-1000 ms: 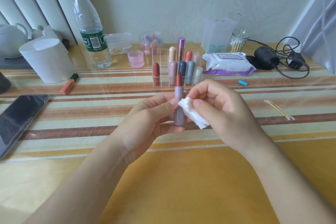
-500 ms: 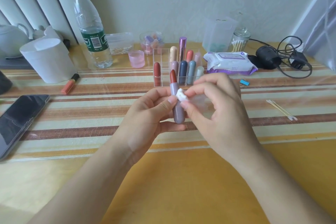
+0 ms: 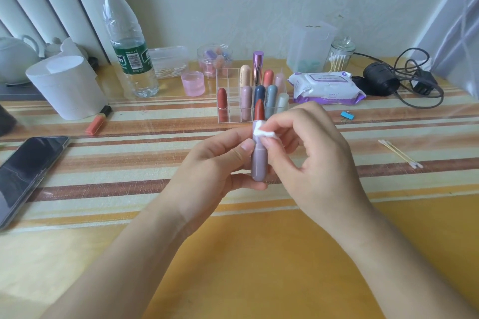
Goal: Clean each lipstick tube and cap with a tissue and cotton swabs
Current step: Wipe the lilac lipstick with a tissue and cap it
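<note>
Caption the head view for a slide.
Left hand holds an open mauve lipstick upright while the right hand wipes its collar with a tissue.

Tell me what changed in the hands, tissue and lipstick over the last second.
The right hand bunched the tissue smaller and slid it up from the lipstick tube body to the collar just below the red bullet. The left hand kept its grip on the tube, upright throughout. The organizer, cotton swabs and phone stayed put.

Phone (image 3: 26, 173) left; swabs (image 3: 399, 154) right; organizer (image 3: 248, 96) probably behind lipstick (image 3: 259, 160).
</note>
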